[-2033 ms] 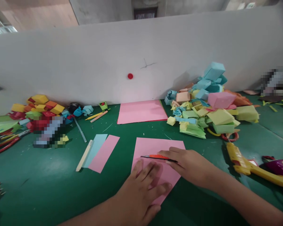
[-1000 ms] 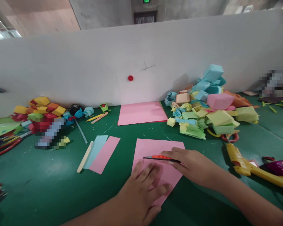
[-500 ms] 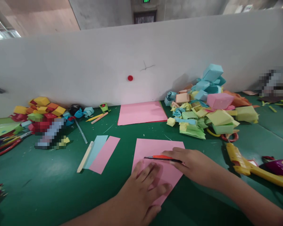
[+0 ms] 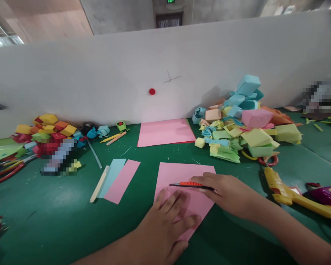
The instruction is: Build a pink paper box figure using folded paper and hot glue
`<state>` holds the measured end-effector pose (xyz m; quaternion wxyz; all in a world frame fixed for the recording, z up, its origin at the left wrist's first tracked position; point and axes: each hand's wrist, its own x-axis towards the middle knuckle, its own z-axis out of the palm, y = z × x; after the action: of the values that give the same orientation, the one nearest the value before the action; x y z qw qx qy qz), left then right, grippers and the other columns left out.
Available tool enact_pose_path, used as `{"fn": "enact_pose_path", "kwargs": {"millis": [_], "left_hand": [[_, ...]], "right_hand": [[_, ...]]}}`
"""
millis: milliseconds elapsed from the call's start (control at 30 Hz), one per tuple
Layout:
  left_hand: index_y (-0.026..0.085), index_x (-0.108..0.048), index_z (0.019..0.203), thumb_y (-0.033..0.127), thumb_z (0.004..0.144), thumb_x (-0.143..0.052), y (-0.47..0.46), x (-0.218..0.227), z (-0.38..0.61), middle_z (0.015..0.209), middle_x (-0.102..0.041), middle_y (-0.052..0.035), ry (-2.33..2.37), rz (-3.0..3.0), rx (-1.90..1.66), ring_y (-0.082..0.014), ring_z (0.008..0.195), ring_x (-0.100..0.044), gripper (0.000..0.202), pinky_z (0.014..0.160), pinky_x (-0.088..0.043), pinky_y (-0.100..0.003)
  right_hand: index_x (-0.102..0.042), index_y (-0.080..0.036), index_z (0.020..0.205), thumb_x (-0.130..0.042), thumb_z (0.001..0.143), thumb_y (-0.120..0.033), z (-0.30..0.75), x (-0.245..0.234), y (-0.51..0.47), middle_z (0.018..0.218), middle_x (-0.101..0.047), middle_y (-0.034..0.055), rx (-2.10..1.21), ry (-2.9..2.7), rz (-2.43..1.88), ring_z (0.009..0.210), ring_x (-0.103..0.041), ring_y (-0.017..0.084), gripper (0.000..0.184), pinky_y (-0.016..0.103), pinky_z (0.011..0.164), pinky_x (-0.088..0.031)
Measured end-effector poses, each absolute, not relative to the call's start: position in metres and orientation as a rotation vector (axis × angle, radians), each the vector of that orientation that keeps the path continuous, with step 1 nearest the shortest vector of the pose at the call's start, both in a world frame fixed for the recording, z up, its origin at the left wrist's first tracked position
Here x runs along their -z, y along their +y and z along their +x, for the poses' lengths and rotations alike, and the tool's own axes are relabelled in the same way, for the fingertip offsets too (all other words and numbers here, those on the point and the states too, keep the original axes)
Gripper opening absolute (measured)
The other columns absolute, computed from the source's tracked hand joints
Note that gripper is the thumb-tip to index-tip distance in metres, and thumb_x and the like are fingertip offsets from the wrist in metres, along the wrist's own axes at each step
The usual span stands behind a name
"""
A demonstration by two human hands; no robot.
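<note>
A sheet of pink paper lies on the green table in front of me. My left hand rests flat on it, fingers spread over its lower part. My right hand is closed around a red-orange utility knife, which lies low across the sheet. The knife's dark tip points left, just beyond my left fingertips. Whether the blade touches the paper, I cannot tell. Left of the sheet are a pink strip, a light blue strip and a pale wooden stick.
More pink paper lies by the white partition. A heap of folded paper boxes stands at right, with a yellow glue gun before it. Colourful paper cubes and red-handled scissors are at left.
The knife and my right hand have shifted very slightly to the right. My left hand stays in place on the paper.
</note>
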<state>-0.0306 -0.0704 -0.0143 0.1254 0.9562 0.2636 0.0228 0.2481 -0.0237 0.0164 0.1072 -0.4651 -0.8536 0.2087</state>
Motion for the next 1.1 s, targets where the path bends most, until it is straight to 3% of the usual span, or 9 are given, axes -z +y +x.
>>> {"fn": "enact_pose_path", "kwargs": {"millis": [333,767,1100], "left_hand": [[0.035,-0.026,0.160,0.035,0.099,-0.054,-0.0698,0.0138,-0.0308,0.173,-0.011,-0.0071,0.762,2.791,-0.081,-0.0394,0.157,-0.018,0.067,0.122,-0.016,-0.071],[0.036,-0.026,0.160,0.032,0.099,-0.055,-0.0700,0.0121,-0.0303,0.173,-0.006,-0.0087,0.768,2.800,-0.064,-0.0409,0.157,-0.017,0.068,0.120,-0.018,-0.073],[0.035,-0.026,0.160,0.033,0.099,-0.054,-0.0696,0.0094,-0.0307,0.173,-0.009,-0.0074,0.768,2.797,-0.021,-0.0384,0.158,-0.015,0.068,0.122,-0.018,-0.071]], "right_hand": [[-0.060,-0.035,0.143,-0.047,0.101,-0.026,0.2501,-0.0163,-0.0231,0.139,-0.069,0.0053,-0.631,-2.517,-1.365,0.116,-0.070,0.029,0.045,0.045,0.096,-0.057],[-0.059,-0.040,0.144,-0.048,0.100,-0.025,0.2513,-0.0191,-0.0238,0.140,-0.068,0.0024,-0.623,-2.512,-1.388,0.116,-0.071,0.028,0.047,0.045,0.096,-0.058],[-0.061,-0.035,0.143,-0.046,0.101,-0.026,0.2538,-0.0212,-0.0232,0.140,-0.069,0.0036,-0.631,-2.526,-1.372,0.118,-0.069,0.028,0.045,0.046,0.098,-0.056]]}}
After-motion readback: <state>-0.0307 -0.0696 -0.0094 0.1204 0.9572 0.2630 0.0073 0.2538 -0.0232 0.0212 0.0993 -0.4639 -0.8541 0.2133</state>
